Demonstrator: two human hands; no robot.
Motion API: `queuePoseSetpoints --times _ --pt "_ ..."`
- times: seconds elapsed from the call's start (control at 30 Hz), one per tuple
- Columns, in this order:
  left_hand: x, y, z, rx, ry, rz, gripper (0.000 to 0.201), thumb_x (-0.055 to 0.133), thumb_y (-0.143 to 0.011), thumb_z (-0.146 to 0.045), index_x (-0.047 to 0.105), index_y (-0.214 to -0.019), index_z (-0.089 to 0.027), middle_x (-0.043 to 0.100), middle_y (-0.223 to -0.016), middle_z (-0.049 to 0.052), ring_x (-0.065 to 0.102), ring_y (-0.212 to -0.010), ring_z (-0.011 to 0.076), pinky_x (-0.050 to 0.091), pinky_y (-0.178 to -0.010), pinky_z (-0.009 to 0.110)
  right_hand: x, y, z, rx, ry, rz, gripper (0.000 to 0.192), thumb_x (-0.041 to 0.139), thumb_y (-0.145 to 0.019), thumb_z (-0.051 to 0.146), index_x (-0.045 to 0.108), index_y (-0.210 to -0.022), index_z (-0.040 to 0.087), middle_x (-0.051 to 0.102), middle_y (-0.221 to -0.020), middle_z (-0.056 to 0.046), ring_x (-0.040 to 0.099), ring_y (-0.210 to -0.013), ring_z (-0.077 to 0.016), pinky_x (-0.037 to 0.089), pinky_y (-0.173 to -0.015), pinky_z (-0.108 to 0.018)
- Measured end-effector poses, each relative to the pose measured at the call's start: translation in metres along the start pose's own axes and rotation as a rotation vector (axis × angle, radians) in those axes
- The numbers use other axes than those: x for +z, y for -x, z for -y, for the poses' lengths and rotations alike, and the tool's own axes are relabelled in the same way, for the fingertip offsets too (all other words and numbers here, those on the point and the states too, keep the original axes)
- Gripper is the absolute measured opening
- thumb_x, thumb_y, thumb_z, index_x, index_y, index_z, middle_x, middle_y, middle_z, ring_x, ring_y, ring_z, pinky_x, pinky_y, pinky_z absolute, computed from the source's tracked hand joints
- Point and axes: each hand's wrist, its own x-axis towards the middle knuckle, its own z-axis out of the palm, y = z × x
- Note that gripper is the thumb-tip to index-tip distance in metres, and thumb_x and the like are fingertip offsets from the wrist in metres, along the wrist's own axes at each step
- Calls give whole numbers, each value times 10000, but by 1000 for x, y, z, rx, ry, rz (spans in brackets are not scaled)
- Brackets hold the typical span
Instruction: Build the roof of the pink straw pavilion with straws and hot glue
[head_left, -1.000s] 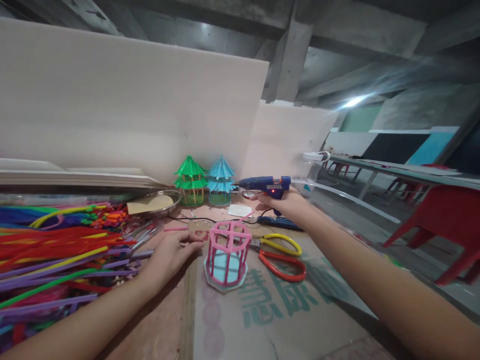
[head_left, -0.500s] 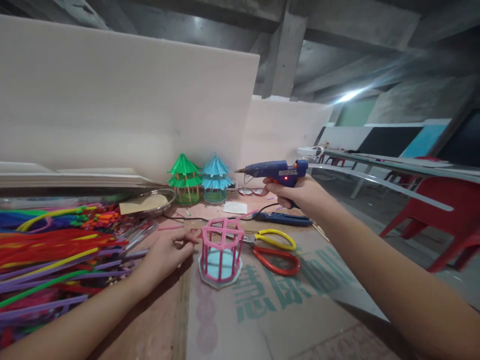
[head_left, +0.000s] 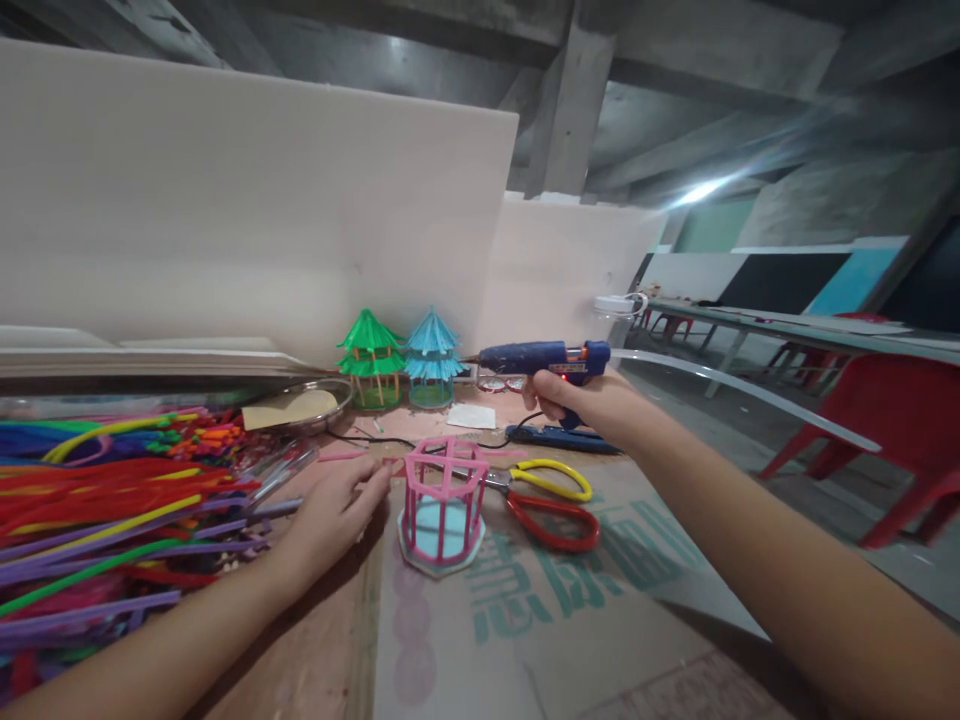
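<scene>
My right hand grips a blue hot glue gun, its nozzle pointing left and a small red light lit. A long clear glue stick sticks out of its back. My left hand rests low beside a pink cage-like frame on a pale blue base. Its fingers are closed at one end of a thin pink pipe cleaner, which seems to run behind the frame; the frame partly hides it. Scissors with one yellow and one red handle lie right of the frame.
Green and blue model pavilions stand at the back. Bundles of coloured pipe cleaners cover the left. A metal bowl, white card and dark blue tool lie behind. Printed cardboard covers the front; red chairs stand right.
The glue gun has dropped slightly and moved a little left, its nozzle now more level. The pink pipe cleaner's right end has swung down toward the table. The frame and scissors have stayed put.
</scene>
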Motion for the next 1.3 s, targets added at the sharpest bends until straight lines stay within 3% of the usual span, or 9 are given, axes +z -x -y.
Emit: queuePoseSetpoints --times 0.1,0.23,0.47,0.63,0.8,0.9,1.1,1.2,1.3 --pt "2 4 8 9 131 88 386 551 -811 -491 669 -1039 -203 740 -1052 99 683 -965 278 550 -826 339 2 1 3 -60 -79 122 530 582 -771 714 713 -752 200 707 -721 -50 657 -705 -192 504 -691 -311" --pt "7 6 16 100 166 267 725 707 -742 -473 501 -1389 -216 585 -1392 129 524 -1292 331 418 -1089 428 4 4 6 -52 -44 160 429 613 -800 632 752 -767 227 768 -844 -53 703 -873 -236 514 -838 -347" --pt "9 6 4 175 -12 308 560 687 -740 -352 597 -1275 -213 640 -1275 107 524 -1256 334 395 -1103 458 6 6 8 -95 83 212 405 597 -844 583 740 -706 230 750 -770 -26 684 -774 -209 504 -767 -316" --pt "5 11 12 105 91 272 576 647 -773 -446 605 -1309 -236 629 -1358 106 542 -1271 329 429 -1087 428 7 6 8 -117 -36 199 467 596 -826 645 713 -684 216 736 -746 -43 690 -783 -220 509 -789 -334" --pt "-14 -9 5 -45 224 -51 521 554 -816 -597 727 -1110 -204 732 -1187 121 632 -1170 318 507 -999 391 9 3 4 -155 -230 147 585 545 -800 770 688 -715 209 730 -773 -62 691 -824 -218 514 -848 -366" --pt "-26 -31 -17 -76 231 -116 618 640 -716 -676 741 -1080 -187 748 -1158 122 636 -1155 330 518 -975 401 13 1 5 -181 -402 145 632 544 -764 812 681 -715 196 715 -759 -68 692 -821 -213 528 -854 -370" --pt "-10 -54 -65 27 373 197 749 752 -688 -522 589 -1350 -212 668 -1320 127 634 -1176 305 559 -884 392 18 2 13 -209 -631 184 596 639 -724 775 663 -724 180 680 -727 -54 671 -741 -177 545 -831 -368" --pt "5 -58 -78 32 462 222 741 781 -687 -452 582 -1353 -197 707 -1246 142 665 -1123 296 552 -885 405 20 3 16 -190 -705 211 585 675 -690 770 644 -738 187 681 -709 -40 665 -706 -173 551 -809 -370" --pt "12 -60 -86 49 495 186 611 782 -680 -528 706 -1183 -188 762 -1121 121 688 -1066 302 532 -914 416 23 2 17 -187 -770 247 594 699 -659 770 642 -739 184 675 -689 -33 664 -700 -182 552 -804 -378"
